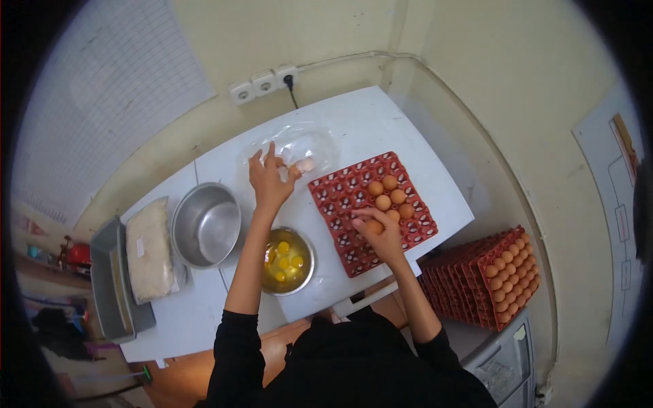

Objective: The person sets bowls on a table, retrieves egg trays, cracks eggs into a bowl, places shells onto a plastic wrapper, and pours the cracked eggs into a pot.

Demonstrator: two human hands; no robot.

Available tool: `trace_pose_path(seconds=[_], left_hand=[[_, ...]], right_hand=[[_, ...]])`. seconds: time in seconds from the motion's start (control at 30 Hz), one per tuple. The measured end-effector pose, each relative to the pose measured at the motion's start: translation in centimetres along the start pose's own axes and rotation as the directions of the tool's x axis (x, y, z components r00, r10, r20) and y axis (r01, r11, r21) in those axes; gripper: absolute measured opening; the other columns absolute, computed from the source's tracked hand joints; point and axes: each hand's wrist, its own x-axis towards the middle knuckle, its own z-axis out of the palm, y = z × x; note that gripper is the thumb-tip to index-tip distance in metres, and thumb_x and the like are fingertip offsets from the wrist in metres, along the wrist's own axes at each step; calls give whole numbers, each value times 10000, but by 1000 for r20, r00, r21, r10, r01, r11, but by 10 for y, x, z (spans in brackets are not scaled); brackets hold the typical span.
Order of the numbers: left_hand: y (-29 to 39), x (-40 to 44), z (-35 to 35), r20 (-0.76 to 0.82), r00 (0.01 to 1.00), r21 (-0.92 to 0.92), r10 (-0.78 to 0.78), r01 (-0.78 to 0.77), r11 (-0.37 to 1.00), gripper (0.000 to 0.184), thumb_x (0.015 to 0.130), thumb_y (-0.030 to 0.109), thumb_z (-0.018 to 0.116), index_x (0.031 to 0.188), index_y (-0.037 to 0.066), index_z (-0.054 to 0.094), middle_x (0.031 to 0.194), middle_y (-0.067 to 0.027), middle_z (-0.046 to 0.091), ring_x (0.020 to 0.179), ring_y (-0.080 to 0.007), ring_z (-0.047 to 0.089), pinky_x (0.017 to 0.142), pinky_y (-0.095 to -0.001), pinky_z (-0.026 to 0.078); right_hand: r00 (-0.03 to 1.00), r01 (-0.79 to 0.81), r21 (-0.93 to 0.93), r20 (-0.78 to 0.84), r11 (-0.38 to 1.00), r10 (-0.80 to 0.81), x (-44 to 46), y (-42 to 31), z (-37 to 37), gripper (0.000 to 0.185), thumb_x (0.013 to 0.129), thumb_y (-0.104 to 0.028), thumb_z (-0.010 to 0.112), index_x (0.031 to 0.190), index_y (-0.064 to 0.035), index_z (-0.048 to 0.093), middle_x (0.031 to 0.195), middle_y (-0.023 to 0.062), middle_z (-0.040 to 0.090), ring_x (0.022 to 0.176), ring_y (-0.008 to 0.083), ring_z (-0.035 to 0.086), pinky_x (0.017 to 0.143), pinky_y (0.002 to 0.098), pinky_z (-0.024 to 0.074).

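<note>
Two hands show, one left hand [269, 182] and one right hand [382, 238]. Seven brown eggs [383, 202] are visible at one red egg tray [330, 211]. One metal bowl [309, 273] contains at least four yolks [297, 261]. There is one metal pot [216, 230], one grey bin [103, 289], one filled packet [149, 255], three wall sockets [264, 84], one plug [289, 80] and one tray stack [462, 285], its layers too crowded to count.

gap between yolk bowl [305, 273] and egg tray [332, 198], deep pot [219, 234] blocking left
</note>
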Motion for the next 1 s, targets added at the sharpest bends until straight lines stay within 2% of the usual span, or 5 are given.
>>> trace_pose_path(seconds=[0.47,0.63,0.7,0.87,1.0], left_hand=[[104,-1,115,501,444,-656,743,-366,660,319,698,22,643,1005,68,568,1059,-104,530,986,-324,553,811,-421,478],[96,-1,79,507,650,-661,566,-129,739,346,733,19,697,1032,48,525,1012,-112,573,935,-254,620,775,-332,523],[86,-17,57,604,759,-727,243,401,557,350,793,132,736,1048,20,526,1022,-65,593,948,-168,613,772,-302,509],[58,-74,-1,737,674,-664,-55,737,131,374,856,158,688,1136,36,473,1066,-112,607,988,-208,626,869,-323,522],[56,-102,-52,783,613,-621,-103,768,-156,424,928,167,581,1307,42,435,1111,-85,600,1011,-182,613,861,-311,530]], right_hand=[[887,-133,-119,-456,984,65,-67,8,-126,141,822,-131,710,853,3,677,745,12,627,659,64,543,587,212,445],[902,-251,-125,-391,960,185,-60,12,-119,202,849,-185,695,906,-1,637,743,16,619,657,74,546,596,223,454],[937,-195,-106,-314,975,153,-48,42,-105,232,861,-200,682,963,-4,612,789,31,625,660,89,560,599,235,465],[986,-168,105,7,980,168,-6,21,-25,296,898,-215,633,1092,-9,547,902,82,622,742,143,610,658,295,504],[942,333,-190,27,924,-334,14,-55,46,301,870,-174,642,1112,-18,557,1025,160,582,899,251,619,738,350,504]])
